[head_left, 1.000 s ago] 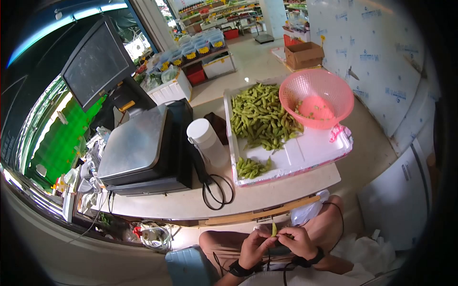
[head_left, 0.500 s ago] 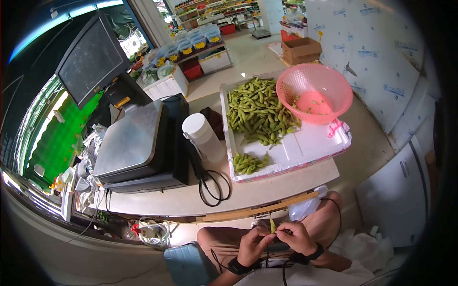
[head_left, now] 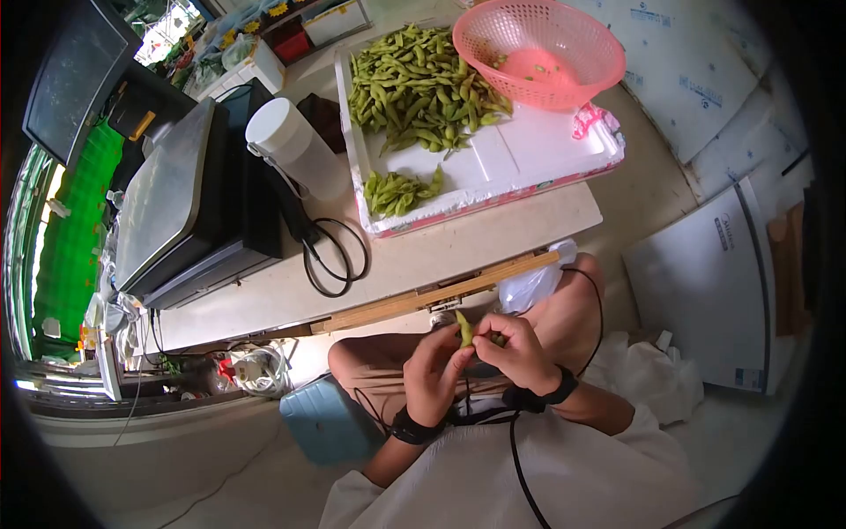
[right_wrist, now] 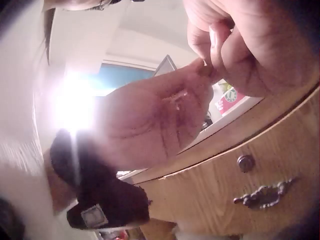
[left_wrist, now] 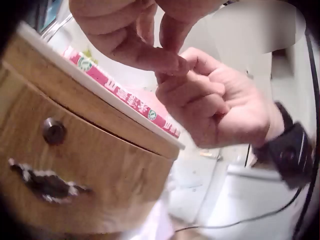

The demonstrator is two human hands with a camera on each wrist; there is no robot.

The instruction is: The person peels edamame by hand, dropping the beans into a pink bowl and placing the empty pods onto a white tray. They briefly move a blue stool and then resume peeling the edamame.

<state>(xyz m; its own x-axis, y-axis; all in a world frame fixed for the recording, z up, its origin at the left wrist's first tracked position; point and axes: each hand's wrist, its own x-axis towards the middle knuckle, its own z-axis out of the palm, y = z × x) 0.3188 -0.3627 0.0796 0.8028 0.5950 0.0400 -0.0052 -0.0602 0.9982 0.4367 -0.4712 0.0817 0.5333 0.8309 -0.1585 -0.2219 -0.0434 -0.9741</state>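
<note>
Above the lap, my left hand (head_left: 430, 375) pinches an upright green edamame pod (head_left: 464, 330) between thumb and fingers. My right hand (head_left: 522, 354) meets it there, thumb and index finger at the pod's side, other fingers curled. A bit of green (head_left: 498, 339) shows within the right hand's curled fingers. In the left wrist view the fingertips of the left hand (left_wrist: 125, 32) and right hand (left_wrist: 210, 102) come together, and fingers hide the pod. The right wrist view shows the left hand (right_wrist: 150, 117) touching the right hand (right_wrist: 255, 47) at the fingertips.
A white foam tray (head_left: 529, 150) on the table holds a large heap of pods (head_left: 414, 84), a small pile (head_left: 398, 191) and a pink colander (head_left: 582, 84) with a few beans. A white bottle (head_left: 295, 145) and a scale (head_left: 172, 198) stand left. A wooden drawer (left_wrist: 95, 165) faces the hands.
The head view has tilted down, so hands, tray and table appear higher in it. Both hands stay together at the pod, with only slight finger movement.
</note>
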